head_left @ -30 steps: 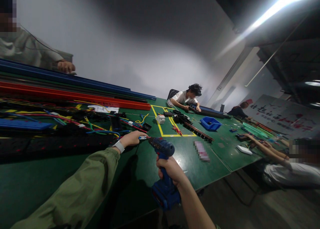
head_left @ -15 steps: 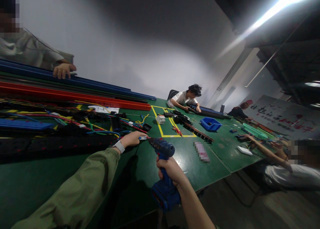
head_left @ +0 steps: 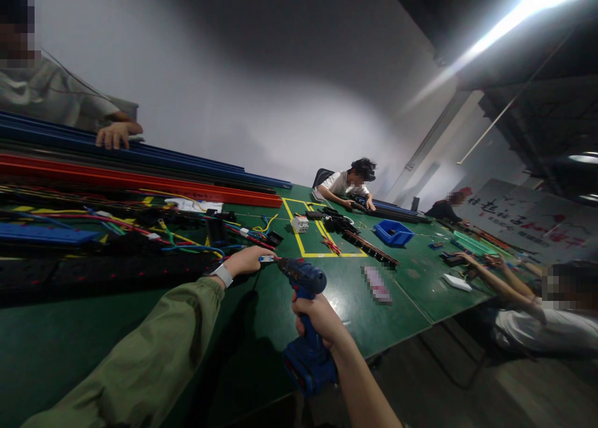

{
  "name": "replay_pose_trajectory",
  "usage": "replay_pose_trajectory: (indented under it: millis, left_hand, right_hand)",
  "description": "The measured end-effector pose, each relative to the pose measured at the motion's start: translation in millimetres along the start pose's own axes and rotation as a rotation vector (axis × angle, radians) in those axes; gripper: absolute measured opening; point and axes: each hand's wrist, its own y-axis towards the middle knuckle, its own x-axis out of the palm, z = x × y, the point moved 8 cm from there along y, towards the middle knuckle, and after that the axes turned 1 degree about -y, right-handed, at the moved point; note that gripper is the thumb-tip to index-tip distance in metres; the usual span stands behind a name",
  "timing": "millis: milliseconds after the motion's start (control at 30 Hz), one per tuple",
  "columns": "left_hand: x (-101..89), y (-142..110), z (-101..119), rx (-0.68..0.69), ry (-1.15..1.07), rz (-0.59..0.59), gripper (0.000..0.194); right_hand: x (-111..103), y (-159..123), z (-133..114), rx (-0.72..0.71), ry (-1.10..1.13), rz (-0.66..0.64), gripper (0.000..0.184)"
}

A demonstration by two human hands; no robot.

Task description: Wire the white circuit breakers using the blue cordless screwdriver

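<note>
My right hand (head_left: 320,319) is wrapped round the grip of a blue cordless drill (head_left: 303,278), whose battery base hangs below. The drill's tip points left and meets, or nearly meets, a small white-and-blue piece (head_left: 267,259). My left hand (head_left: 243,261) is closed on that piece, its kind too small to make out. Red wire shows beside these fingers. Left of the hand lie coloured wires (head_left: 172,244) and a long black strip (head_left: 116,269) with red dots.
Red channel (head_left: 187,185) and blue rails (head_left: 163,157) run along the back left, under another person's hand (head_left: 113,135). Beyond the drill are a white breaker block (head_left: 299,223), a blue bin (head_left: 393,232) and a black rail (head_left: 371,248). Other people sit farther off.
My hands, the drill and the small piece stay almost still. The hands of the person at the right have shifted slightly.
</note>
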Motion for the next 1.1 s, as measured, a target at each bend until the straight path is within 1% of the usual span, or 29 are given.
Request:
replay_pose_trajectory:
  millis: [133,300,500,700,833,967,1100]
  left_hand:
    - [-0.4,-0.4,2.5,0.008,0.0,-0.005,0.057]
    - [-1.2,-1.1,4.2,0.0,-0.003,-0.005,0.055]
    - [-1.6,-1.3,4.5,-0.002,0.001,0.001,0.054]
    - [-2.0,-2.1,4.8,0.009,-0.003,0.001,0.057]
    - [-1.4,-2.1,4.1,0.007,0.005,-0.007,0.06]
    - [-1.3,-1.1,0.9,-0.008,0.025,0.009,0.063]
    - [-0.5,-1.1,-0.5,-0.011,0.016,0.006,0.062]
  right_hand:
    - [-0.1,1.1,1.9,-0.001,0.003,-0.011,0.015]
    - [-0.2,2.4,2.8,-0.012,0.002,-0.013,0.016]
    - [-0.2,0.2,1.8,0.017,-0.011,0.007,0.014]
    - [0.3,-0.5,0.5,0.014,0.008,0.001,0.017]
    - [0.4,1.3,2.0,0.008,0.011,-0.015,0.016]
    - [0.6,1.9,1.5,-0.009,0.013,-0.019,0.016]
    - [0.7,1.4,0.5,-0.018,0.026,-0.016,0.017]
